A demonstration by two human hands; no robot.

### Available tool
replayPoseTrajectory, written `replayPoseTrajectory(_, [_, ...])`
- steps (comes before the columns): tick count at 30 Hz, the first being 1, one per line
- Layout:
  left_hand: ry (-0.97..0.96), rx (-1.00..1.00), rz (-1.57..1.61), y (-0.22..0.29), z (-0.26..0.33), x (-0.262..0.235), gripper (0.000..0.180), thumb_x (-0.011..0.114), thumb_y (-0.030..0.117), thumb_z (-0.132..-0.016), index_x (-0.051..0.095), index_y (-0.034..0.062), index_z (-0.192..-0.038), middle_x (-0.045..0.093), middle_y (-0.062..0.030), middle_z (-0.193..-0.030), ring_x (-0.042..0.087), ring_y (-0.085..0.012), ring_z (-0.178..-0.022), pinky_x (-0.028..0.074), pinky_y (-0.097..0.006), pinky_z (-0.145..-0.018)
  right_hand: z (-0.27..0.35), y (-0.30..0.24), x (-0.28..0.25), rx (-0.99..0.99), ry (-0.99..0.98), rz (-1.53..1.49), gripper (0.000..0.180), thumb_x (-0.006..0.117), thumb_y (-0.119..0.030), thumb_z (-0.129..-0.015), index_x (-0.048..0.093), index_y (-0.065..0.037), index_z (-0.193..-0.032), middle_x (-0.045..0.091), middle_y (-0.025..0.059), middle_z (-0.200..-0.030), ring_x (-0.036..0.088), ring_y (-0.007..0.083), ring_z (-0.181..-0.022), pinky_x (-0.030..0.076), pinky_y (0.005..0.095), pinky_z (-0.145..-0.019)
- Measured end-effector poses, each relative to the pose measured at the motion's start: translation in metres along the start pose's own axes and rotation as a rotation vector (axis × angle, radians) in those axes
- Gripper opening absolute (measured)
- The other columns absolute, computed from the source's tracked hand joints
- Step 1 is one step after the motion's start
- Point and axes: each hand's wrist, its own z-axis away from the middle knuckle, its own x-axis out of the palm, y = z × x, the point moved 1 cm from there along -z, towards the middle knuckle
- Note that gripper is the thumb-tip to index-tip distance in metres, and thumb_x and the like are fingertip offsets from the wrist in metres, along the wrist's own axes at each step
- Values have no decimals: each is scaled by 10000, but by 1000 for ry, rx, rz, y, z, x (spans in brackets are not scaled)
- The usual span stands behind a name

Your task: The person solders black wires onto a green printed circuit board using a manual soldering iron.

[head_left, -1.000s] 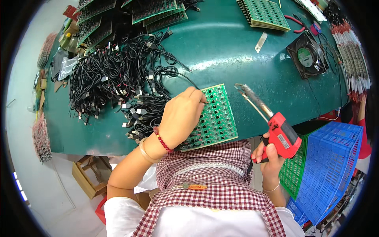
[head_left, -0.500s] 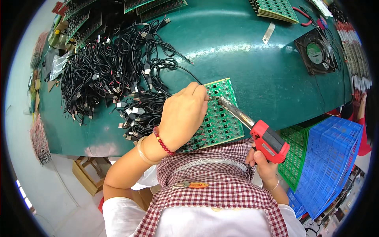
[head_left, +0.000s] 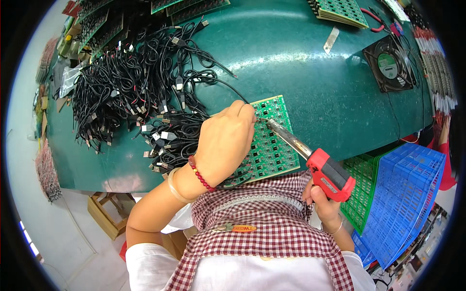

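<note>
Gripping the red soldering gun [head_left: 326,170] in our right hand [head_left: 324,203], we touch its metal tip to the green circuit board [head_left: 268,145]. Our left hand [head_left: 225,140] pinches something at the board's top edge, unclear what. Left of the board lies a heap of black cables [head_left: 131,97]; far right, a blue crate [head_left: 405,199].

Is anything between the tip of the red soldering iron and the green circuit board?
Nothing visible. The soldering iron in the right hand has its tip at the circuit board, beside the left hand's fingertips. The cables lie left of it.
</note>
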Motion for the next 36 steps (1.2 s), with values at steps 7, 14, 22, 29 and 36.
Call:
replayPoseTrajectory(7, [4, 0, 15, 1, 0, 0, 116, 639, 7, -756, 542, 31, -814, 568, -104, -776, 610, -300, -701, 492, -385, -595, 3, -1, 1, -48, 5, -5, 213, 592, -122, -898, 578, 38, -1038, 601, 64, -698, 540, 108, -575, 457, 267, -531])
replayPoseTrajectory(14, [-9, -16, -20, 2, 1, 1, 104, 638, 18, -763, 547, 31, -813, 571, -106, -783, 610, -299, -710, 494, -386, -599, 6, 2, 2, -93, 35, 7, 379, 585, -232, -925, 495, 23, -1190, 548, 88, -636, 496, 136, -503, 444, 275, -481])
replayPoseTrajectory(22, [-5, -39, 3, 0, -1, 0, 62, 625, 35, -778, 575, 32, -816, 593, -103, -795, 607, -307, -665, 489, -387, -570, 4, -1, 2, -67, 41, -17, 347, 593, -214, -918, 522, 43, -1141, 558, 74, -640, 511, 129, -523, 458, 280, -504])
replayPoseTrajectory(29, [13, -15, 96, 5, -4, -10, 142, 603, 9, -785, 640, 73, -905, 565, -91, -747, 581, -276, -612, 462, -368, -537, 6, 2, -1, -81, 73, -16, 373, 574, -250, -930, 486, 22, -1168, 533, 81, -631, 472, 130, -479, 464, 283, -493])
replayPoseTrajectory(36, [9, -49, 236, 2, -3, -9, 222, 607, -29, -785, 662, 79, -970, 540, -84, -723, 537, -211, -557, 437, -319, -522, 1, -6, -1, -106, 151, -69, 394, 573, -269, -924, 463, 35, -1150, 516, 77, -611, 458, 126, -452, 461, 282, -479])
